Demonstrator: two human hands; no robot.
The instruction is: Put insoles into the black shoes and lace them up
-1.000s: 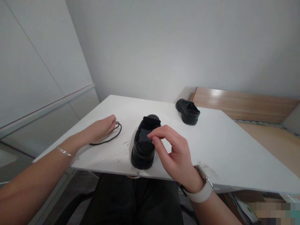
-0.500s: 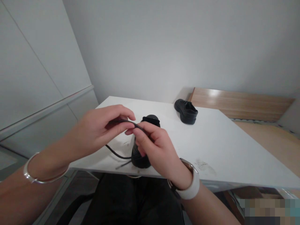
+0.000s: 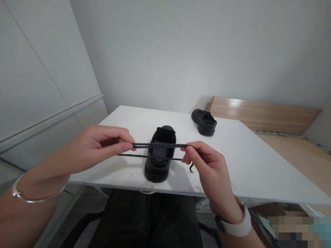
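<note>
A black shoelace [image 3: 157, 146] is stretched sideways in several strands between my two hands. My left hand [image 3: 108, 142] pinches it between thumb and fingers on the left. On the right, my right hand [image 3: 207, 162] closes on the other side, and a loose lace end dangles below its fingers. Behind and beneath the strands, a black shoe [image 3: 157, 170] stands on the table, its heel towards me and its tongue raised at the far end. The lace crosses in front of the shoe's opening and hides part of it.
The second black shoe [image 3: 205, 123] stands farther back on the right of the white table [image 3: 248, 162], near the wall. A wooden board [image 3: 261, 113] lies behind the table's right side. Dark marks show on the tabletop beside the near shoe. My legs are below the table's front edge.
My hands were close together over the shoe, holding the lace. My right hand has moved right, drawing the lace out straight between them and uncovering the shoe.
</note>
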